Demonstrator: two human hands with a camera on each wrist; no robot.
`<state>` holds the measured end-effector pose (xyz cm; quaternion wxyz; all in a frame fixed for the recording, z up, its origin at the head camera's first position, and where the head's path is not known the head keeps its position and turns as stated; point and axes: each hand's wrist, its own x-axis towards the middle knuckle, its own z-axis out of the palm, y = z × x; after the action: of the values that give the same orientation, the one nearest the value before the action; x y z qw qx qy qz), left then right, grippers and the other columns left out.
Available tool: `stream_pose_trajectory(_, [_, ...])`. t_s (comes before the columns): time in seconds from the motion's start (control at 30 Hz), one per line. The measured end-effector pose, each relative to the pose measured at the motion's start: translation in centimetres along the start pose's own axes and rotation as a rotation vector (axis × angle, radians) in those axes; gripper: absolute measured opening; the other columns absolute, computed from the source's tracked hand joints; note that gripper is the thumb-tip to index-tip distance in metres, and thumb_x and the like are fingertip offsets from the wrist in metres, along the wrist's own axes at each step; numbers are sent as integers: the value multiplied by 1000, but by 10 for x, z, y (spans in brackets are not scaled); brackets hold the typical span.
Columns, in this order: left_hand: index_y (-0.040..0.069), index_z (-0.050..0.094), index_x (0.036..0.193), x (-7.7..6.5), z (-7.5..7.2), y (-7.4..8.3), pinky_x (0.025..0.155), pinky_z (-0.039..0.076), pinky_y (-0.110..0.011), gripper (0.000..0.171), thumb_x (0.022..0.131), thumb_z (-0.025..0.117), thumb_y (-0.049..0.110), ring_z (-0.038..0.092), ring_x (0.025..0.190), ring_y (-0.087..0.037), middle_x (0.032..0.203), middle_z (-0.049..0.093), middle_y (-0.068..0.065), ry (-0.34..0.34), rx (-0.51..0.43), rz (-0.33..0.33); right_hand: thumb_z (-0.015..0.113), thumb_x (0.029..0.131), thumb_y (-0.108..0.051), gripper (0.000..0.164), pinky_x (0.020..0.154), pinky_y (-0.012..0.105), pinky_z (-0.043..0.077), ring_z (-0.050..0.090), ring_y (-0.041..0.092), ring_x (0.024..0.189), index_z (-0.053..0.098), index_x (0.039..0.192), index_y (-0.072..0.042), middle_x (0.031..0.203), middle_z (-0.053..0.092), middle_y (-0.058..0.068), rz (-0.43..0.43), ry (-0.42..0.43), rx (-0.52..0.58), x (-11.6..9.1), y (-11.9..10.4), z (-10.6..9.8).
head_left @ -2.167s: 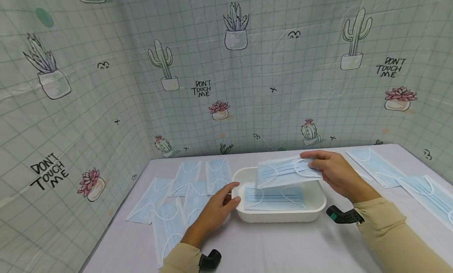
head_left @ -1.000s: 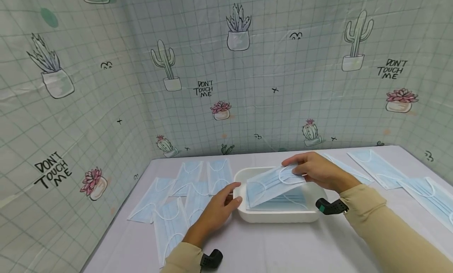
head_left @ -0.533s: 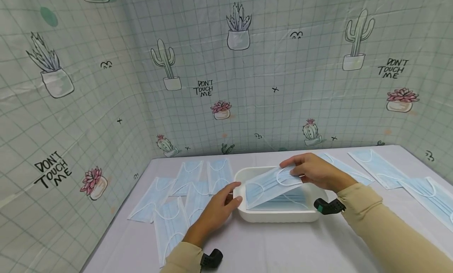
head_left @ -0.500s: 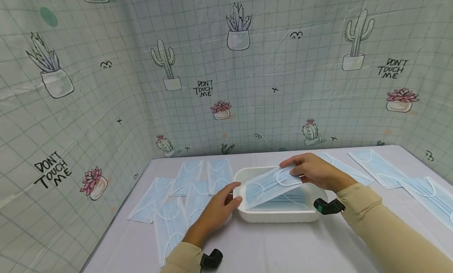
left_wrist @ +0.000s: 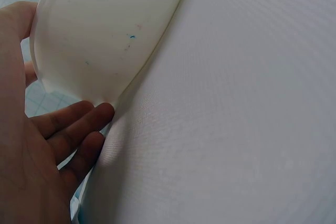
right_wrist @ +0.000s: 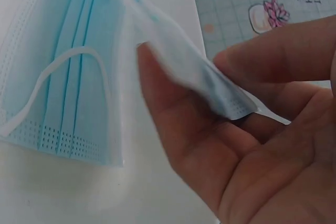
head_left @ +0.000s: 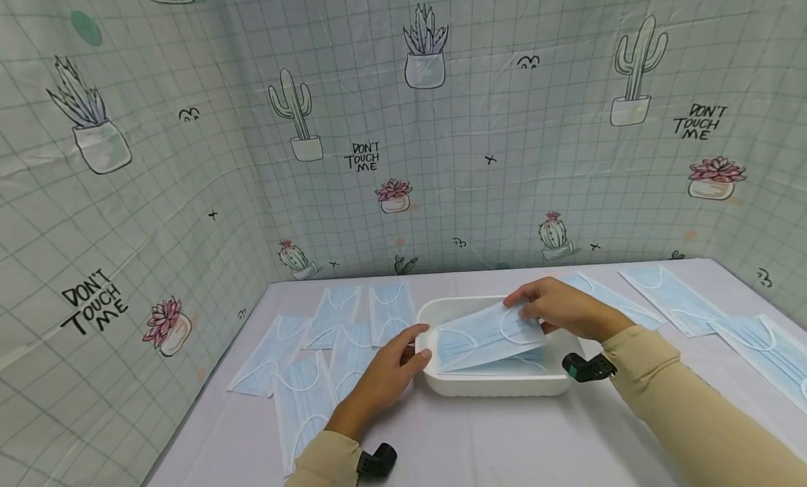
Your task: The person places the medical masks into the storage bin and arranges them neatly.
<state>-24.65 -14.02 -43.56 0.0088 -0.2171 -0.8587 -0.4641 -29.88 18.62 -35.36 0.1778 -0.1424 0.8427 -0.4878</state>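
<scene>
My right hand point(head_left: 567, 309) pinches the right end of a light-blue disposable face mask point(head_left: 476, 340) between thumb and fingers. That mask slants over a white plastic tray point(head_left: 492, 387), its left end low inside the tray and its right end raised. Beneath it another face mask point(right_wrist: 68, 93) lies flat on the tray floor, pleats and a white ear loop showing in the right wrist view. At the tray's left end my left hand point(head_left: 386, 376) holds the rim, thumb toward the front; in the left wrist view several fingers point(left_wrist: 79, 129) reach along the outer wall.
Several face masks point(head_left: 302, 396) lie spread and partly overlapping on the white table point(head_left: 479, 445) to the left. More masks point(head_left: 671, 301) lie at the right. A grid-patterned curtain point(head_left: 485, 122) with cactus drawings stands behind the table.
My right hand has carried the mask left and down into the tray, then shifted it slightly right while lowering its raised end. My left hand has stayed at the tray's rim.
</scene>
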Motion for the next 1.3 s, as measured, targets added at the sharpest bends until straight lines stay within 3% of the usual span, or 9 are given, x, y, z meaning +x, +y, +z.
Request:
stream_pose_trajectory(0.23, [21,45,151,0,-1,0,89,49,-36,50,104,54,37,59,107,-15,128,62,-5,0,-5,-3,68,92,-15,44,79,44,55,51,32,116,61,132,3,140,48,21,36,-40,-30,0,0,1])
stream_pose_trajectory(0.47, [21,45,151,0,-1,0,89,49,-37,50,104,53,37,59,107,-15,128,62,-6,-3,-3,-12,69,92,-19,49,73,45,56,49,34,118,57,135,2,142,46,23,91,-90,-46,0,0,1])
stream_pose_trajectory(0.9, [21,45,150,2,-3,1,90,50,-37,50,104,53,37,60,108,-15,129,61,-5,-7,-4,-14,64,96,-24,47,70,43,58,58,32,106,57,135,1,137,51,19,135,-98,-127,-4,-4,2])
stream_pose_trajectory(1.3, [23,45,151,2,-5,3,89,49,-38,50,104,53,38,59,108,-15,130,61,-5,-10,-2,-30,65,95,-27,47,63,40,58,59,31,94,56,133,-1,132,43,20,182,-76,-234,-5,-10,7])
